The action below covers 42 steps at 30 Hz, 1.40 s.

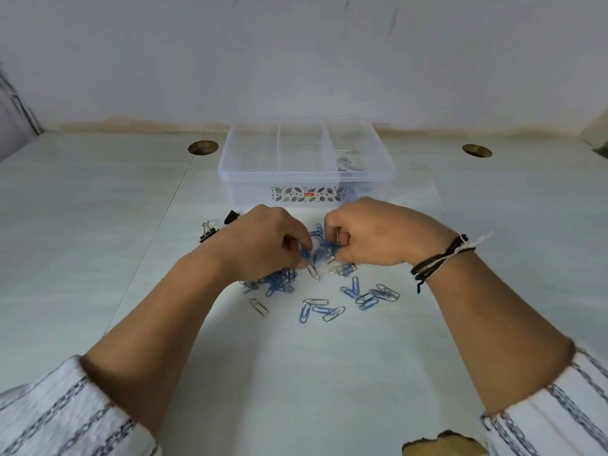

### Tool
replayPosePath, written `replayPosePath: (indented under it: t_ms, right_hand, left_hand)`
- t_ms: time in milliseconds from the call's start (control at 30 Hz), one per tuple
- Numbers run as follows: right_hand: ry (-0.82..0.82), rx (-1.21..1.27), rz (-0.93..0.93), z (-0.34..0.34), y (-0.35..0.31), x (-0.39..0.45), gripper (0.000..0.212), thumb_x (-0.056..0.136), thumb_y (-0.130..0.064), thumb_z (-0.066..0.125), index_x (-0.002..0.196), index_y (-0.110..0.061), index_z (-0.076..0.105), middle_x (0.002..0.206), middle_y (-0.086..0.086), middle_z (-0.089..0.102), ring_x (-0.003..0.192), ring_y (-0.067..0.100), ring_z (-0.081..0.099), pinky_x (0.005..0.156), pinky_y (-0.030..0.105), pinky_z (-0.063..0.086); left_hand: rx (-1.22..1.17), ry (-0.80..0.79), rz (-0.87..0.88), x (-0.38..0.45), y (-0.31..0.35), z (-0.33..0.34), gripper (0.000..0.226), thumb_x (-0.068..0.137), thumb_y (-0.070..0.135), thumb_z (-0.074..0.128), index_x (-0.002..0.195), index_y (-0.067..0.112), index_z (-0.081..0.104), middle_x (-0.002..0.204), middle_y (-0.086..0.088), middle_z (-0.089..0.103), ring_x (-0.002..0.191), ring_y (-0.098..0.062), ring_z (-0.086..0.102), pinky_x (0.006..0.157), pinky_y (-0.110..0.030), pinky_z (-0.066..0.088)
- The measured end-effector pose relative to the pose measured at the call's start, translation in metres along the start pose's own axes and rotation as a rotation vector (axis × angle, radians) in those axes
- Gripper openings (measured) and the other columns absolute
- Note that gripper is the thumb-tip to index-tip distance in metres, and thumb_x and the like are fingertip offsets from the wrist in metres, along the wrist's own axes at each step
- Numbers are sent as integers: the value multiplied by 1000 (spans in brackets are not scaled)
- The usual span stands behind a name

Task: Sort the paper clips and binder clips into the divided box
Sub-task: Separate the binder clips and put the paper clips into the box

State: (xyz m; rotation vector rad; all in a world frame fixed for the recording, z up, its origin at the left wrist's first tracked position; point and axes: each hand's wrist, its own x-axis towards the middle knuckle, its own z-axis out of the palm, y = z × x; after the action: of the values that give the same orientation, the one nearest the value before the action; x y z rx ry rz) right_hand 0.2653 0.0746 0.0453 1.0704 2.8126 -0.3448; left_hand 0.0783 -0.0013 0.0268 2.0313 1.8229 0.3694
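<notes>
Head view: both forearms reach forward over a pale surface [98, 199].
Loose clips: blue and silver paper clips [324, 309] lie scattered nearest the person, some touching.
Left hand [263, 240]: fingers curled down, pinching clips at the tangled clip pile [320, 250].
Right hand [371, 233]: fingers curled, gripping clips from the same pile; a dark cord bracelet [441, 258] circles the wrist.
Binder clips [210, 230]: two black ones lie just left of the left hand.
Divided box [306, 179]: clear plastic, beyond the hands; a few paper clips lie in its right compartment.
</notes>
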Motion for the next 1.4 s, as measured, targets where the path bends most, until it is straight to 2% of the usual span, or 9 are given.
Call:
replayPosePath:
  t_ms: [233,367,633,767,967,1100,1167,1267,1400]
  right_hand:
    - [105,36,-11,1,6,2,18,82,-13,70,100,-17,71,84,-8,67,77,11,64,69,30,55]
    - [140,157,46,-9,12,-2,16,83,-16,74,99,-21,72,84,-6,75,70,1,68,60,15,50]
    - [376,589,186,-57,39,-5,15,84,-11,79,98,-13,73,80,4,76,67,11,76,73,27,64]
    - [532,562,276,-78,62,25,12,81,-7,78,92,-8,74,80,9,77,70,16,77,80,39,64]
    - [534,307,346,-81,73,54,27,84,-4,69,110,-10,75,105,9,76,99,23,72,91,32,57]
    - [700,289,278,-63,47,26,29,89,0,58,111,-12,74,102,2,73,94,15,67,73,9,46]
    - [584,300,182,-46,23,7,24,91,-5,60,106,-18,75,92,-9,69,86,6,67,69,3,41]
    - [290,134,61,-20,0,-2,22,92,-15,61,108,-14,74,94,-3,75,83,13,72,74,25,57]
    - [180,-105,53,-3,-6,7,41,86,-31,59,114,-1,65,105,17,68,93,31,66,79,47,57]
  left_hand:
    - [-48,80,52,0,-2,3,15,86,17,78,94,28,82,88,14,78,76,2,69,80,-22,59]
    - [-244,200,7,2,4,-3,13,83,14,80,89,26,84,77,13,78,65,5,68,62,-6,50]
    - [-570,550,-21,46,39,-33,2,82,19,82,84,19,82,64,-2,75,54,-13,69,49,-17,51]
    - [-523,640,1,99,57,-44,5,83,16,80,88,16,82,60,11,67,53,-4,61,53,-10,44]
    - [-337,470,-43,128,51,-38,44,86,17,77,129,12,64,108,-3,72,94,-17,67,75,-19,49]
    - [-234,465,4,77,33,-37,34,89,10,71,122,15,68,108,0,71,93,-16,67,82,-23,51]
    - [-118,288,31,44,23,-33,30,90,14,72,119,18,69,105,4,72,91,-13,68,84,-24,54]
    - [2,41,-27,10,9,-24,39,88,35,75,124,24,65,110,8,68,93,-9,64,84,-25,52]
    - [186,-124,-92,0,1,-23,57,91,44,68,142,27,50,128,5,59,106,-15,57,89,-29,46]
